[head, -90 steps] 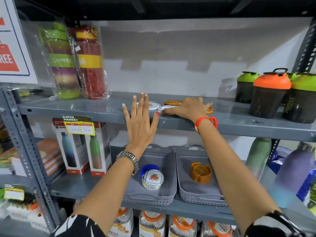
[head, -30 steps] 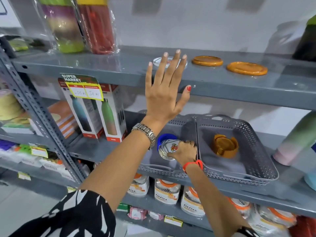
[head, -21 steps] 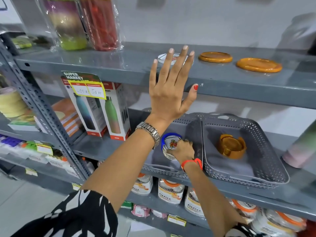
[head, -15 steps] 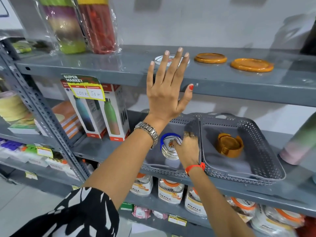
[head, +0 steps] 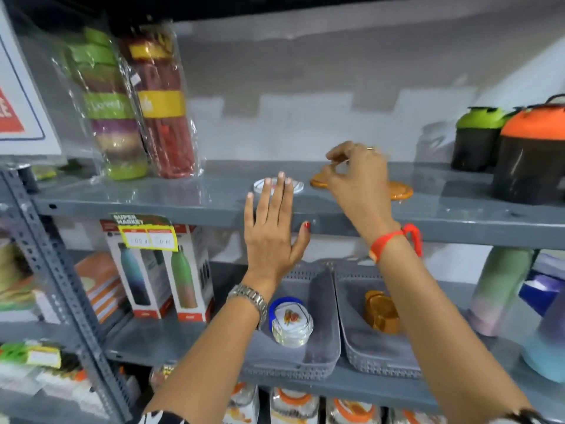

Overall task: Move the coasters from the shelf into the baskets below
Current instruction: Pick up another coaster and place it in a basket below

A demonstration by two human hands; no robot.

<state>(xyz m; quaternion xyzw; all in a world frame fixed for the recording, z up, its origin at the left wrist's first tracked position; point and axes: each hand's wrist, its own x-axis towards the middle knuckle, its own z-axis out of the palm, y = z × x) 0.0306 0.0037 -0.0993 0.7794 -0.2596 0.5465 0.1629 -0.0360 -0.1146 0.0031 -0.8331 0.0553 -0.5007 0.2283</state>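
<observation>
Orange coasters on the grey shelf (head: 171, 197) are partly hidden: the right hand (head: 356, 175) covers most of the near orange coaster (head: 316, 181), fingers curled just above it; contact cannot be told. A second orange coaster (head: 400, 192) shows only its right edge. The left hand (head: 273, 231), flat and spread wide, rests against the shelf's front lip, fingertips masking the white coaster (head: 295, 185). Shaker bottles (head: 529, 154) crowd the right; wrapped bottles (head: 137, 102) stand left. Below, the left basket (head: 324, 347) holds stacked white coasters, the right basket (head: 354, 341) an orange stack.

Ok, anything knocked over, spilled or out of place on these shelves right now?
Nothing stands out. The white coaster and two orange coasters lie flat on the shelf; the stacks sit upright in the left basket and right basket.
</observation>
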